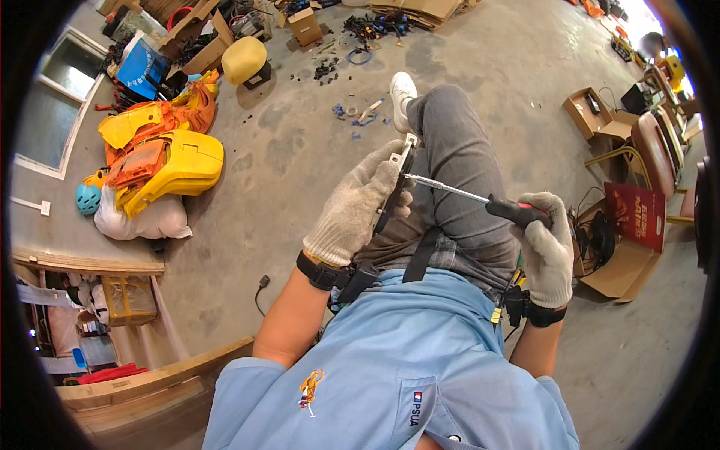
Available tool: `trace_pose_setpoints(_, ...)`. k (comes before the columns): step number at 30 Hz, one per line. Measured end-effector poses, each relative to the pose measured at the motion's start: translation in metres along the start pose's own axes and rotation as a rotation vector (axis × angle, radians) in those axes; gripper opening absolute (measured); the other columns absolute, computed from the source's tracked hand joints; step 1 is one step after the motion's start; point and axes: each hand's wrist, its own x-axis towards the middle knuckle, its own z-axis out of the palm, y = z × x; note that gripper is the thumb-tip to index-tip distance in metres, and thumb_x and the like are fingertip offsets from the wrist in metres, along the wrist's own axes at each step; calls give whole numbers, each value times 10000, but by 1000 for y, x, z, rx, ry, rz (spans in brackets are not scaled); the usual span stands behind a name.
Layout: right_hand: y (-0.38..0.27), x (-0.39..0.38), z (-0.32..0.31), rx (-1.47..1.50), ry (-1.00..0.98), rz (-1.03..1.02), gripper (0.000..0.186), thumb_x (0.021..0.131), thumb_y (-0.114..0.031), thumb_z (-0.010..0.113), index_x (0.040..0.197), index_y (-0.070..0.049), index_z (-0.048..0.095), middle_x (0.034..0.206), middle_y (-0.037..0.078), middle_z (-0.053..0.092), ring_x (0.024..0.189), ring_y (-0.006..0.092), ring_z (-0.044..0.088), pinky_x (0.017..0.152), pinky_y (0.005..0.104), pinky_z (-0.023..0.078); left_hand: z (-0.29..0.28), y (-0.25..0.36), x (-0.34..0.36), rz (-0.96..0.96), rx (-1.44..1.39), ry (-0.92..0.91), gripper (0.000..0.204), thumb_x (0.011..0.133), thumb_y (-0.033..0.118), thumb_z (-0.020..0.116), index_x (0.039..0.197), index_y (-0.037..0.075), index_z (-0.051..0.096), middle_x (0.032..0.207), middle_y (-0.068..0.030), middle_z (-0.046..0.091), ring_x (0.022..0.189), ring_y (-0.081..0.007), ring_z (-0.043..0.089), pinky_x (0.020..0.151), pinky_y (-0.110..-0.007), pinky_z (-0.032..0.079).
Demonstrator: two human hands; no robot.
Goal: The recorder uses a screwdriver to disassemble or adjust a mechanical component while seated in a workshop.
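My left hand [358, 196], in a pale knit work glove, is closed around a narrow black part [391, 201] with a light metal end piece [409, 144]. The part stands tilted over my lap; its exact kind I cannot make out. In my gloved right hand [550, 244] is a screwdriver [457, 190] with a black and red handle and a long silver shaft. The shaft points left, and its tip reaches the side of the black part near my left fingers. Whether a screw sits under the tip is too small to tell.
Yellow and orange plastic shells [169, 169] lie piled on a white sack [142, 217] at left. Small blue and black scraps [360, 112] are scattered on the floor ahead. Open cardboard boxes [622, 274] and a brown chair [651, 150] stand at right. A wooden-edged bench [172, 375] is near left.
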Motion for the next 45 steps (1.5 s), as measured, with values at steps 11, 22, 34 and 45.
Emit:
trace_pose_setpoints(11, 4, 2, -6, 14, 9, 43, 301, 1055, -137, 551, 1314, 3, 615, 1139, 74, 654, 1002, 136, 618, 849, 279, 527, -2, -3, 3, 3, -32, -19, 551, 1086, 314, 634, 1541, 31, 502, 1040, -59, 705, 861, -159, 741, 751, -324, 663)
trace_pose_setpoints(22, 0, 6, -13, -250, 60, 213, 321, 1053, -153, 564, 1319, 19, 620, 1208, 77, 650, 1027, 129, 621, 931, 290, 525, -1, -2, 0, 25, 36, -4, 567, 1067, 332, 663, 1524, 26, 525, 1087, -53, 697, 877, -147, 726, 766, -306, 654)
trace_pose_setpoints(34, -2, 7, -12, -173, 45, 191, 349, 1099, -243, 586, 1322, 24, 615, 1163, 69, 657, 1013, 107, 613, 830, 260, 530, -6, -6, 3, 19, 69, -27, 544, 1082, 310, 647, 1533, 32, 523, 1130, -90, 699, 912, -150, 720, 801, -313, 642)
trace_pose_setpoints(45, -1, 1, -2, 87, 56, 103, 313, 1068, -163, 636, 1323, 16, 601, 1137, 94, 653, 1045, 163, 637, 888, 319, 562, 2, -3, 0, -15, 96, 3, 533, 1083, 300, 653, 1534, 42, 531, 1134, -79, 705, 927, -141, 703, 812, -296, 618)
